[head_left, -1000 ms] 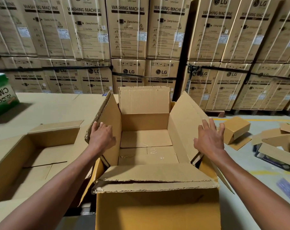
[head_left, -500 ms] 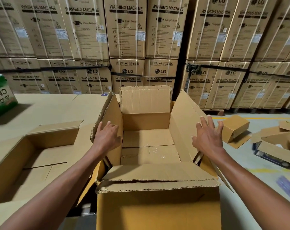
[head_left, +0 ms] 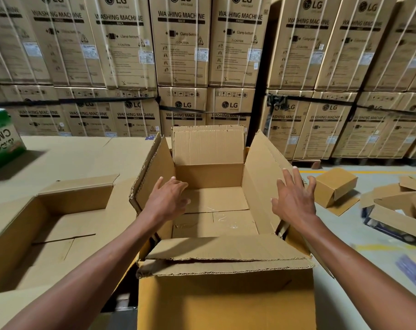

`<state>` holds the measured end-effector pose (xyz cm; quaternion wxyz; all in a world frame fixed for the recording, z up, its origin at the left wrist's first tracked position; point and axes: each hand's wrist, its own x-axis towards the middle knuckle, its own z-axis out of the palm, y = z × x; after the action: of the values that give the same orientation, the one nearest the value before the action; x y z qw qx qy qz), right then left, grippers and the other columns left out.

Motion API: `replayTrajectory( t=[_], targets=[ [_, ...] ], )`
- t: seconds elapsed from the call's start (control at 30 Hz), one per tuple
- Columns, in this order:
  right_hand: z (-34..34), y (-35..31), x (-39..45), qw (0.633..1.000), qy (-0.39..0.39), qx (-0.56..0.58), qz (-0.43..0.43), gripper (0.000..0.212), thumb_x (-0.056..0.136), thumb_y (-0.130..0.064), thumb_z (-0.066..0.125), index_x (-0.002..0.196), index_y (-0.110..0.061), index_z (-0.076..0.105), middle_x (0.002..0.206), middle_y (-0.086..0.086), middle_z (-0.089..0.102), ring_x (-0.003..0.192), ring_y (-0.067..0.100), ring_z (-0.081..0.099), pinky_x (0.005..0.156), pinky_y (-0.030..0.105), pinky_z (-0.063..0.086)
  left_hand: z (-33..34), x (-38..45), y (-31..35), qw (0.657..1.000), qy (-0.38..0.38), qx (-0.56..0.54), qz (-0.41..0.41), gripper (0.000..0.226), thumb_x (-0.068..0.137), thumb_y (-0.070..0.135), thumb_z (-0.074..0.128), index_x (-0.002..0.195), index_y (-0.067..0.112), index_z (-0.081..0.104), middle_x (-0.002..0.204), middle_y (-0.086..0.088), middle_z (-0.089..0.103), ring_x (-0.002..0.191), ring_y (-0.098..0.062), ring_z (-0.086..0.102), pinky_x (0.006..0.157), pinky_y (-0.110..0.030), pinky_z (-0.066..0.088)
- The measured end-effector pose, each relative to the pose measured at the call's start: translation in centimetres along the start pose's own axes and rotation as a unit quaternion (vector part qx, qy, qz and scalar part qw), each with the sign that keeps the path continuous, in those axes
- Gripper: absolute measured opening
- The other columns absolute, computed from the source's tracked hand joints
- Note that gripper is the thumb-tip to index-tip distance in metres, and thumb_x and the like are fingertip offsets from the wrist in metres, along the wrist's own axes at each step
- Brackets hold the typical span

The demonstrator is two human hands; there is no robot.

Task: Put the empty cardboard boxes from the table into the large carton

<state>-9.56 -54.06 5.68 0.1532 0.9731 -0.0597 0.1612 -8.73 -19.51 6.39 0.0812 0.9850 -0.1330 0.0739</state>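
We reach both arms over a big open carton, nothing in either hand.

At far left a green box [head_left: 2, 136] sits on the table [head_left: 66, 153], and nearer lies an open empty box [head_left: 52, 225]. Our left hand [head_left: 167, 201] hangs with relaxed fingers over the large carton [head_left: 226, 298], just inside its left flap. Our right hand [head_left: 294, 201], fingers spread, lies against the right flap. Farther right, small boxes [head_left: 335, 186] lie on the floor [head_left: 359, 258].

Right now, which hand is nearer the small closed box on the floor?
Right. The right hand rests on the large carton's right flap, just left of that box; the left hand is across the carton's opening.
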Motion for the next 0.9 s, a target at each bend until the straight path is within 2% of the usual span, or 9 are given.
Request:
replayTrajectory(
  t=[0.37,0.6,0.9],
  targets=[
    [-0.7,-0.5,-0.5,0.999,0.029,0.016,-0.012,0.054,0.085,-0.05,0.064,0.129,-0.018,0.064,0.162,0.009,0.03,0.154,0.033,0.014,0.107,0.056,0.012,0.0,-0.3,0.8,1.0,-0.016,-0.024,0.004,0.059,0.102,0.04,0.057,0.155,0.022,0.039,0.16,0.0,0.041,0.156,-0.018,0.02,0.128,-0.047,0.002],
    [-0.1,1.5,0.3,0.998,-0.013,-0.015,0.052,0.06,0.084,-0.053,0.061,0.133,-0.018,0.059,0.16,0.007,0.029,0.151,0.033,0.014,0.106,0.056,0.014,0.0,-0.5,0.5,0.999,-0.037,-0.011,-0.02,0.057,0.102,0.042,0.055,0.154,0.022,0.041,0.158,-0.001,0.044,0.154,-0.017,0.026,0.126,-0.047,0.002],
    [1.5,3.3,0.1,0.997,-0.04,0.006,0.068,0.056,0.082,-0.05,0.063,0.132,-0.024,0.059,0.154,0.004,0.036,0.137,0.027,0.034,0.104,0.053,0.019,0.1,-1.1,-1.2,0.997,-0.047,0.016,-0.065,0.056,0.102,0.04,0.055,0.153,0.018,0.043,0.154,-0.004,0.049,0.149,-0.019,0.034,0.126,-0.049,0.003]
  ],
)
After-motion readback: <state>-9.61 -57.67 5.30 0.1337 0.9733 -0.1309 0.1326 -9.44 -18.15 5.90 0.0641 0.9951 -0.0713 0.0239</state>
